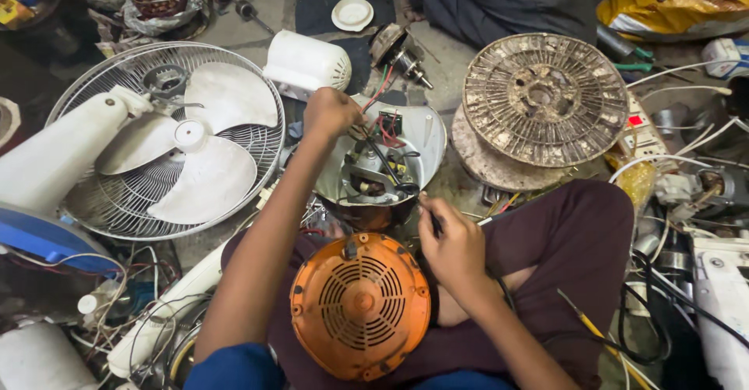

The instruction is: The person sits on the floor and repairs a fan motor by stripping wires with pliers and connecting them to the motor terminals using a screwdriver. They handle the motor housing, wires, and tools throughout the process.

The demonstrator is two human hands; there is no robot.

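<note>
**Both hands in open fan motor housing, wires + thin tool**

Motor housing (382,168) sits on floor just ahead of the knees, open side up, windings and red/black wires (381,125) exposed. L hand (329,113) at housing's far-left rim, fingers closed, pinching the wires. R hand (452,246) at near-right rim, clamped on a thin dark tool (433,220); its tip end isn't clear, prob at the rim. Wires run roughly from L hand down into the bowl centre. R hand nearer the body; L nearer the wires.

Room: tight. Orange vented cover (360,306) on lap just below housing, white fan w/ grille (168,136) to the left, dirty round grille (544,97) to the right. Cables crowd right side.
</note>
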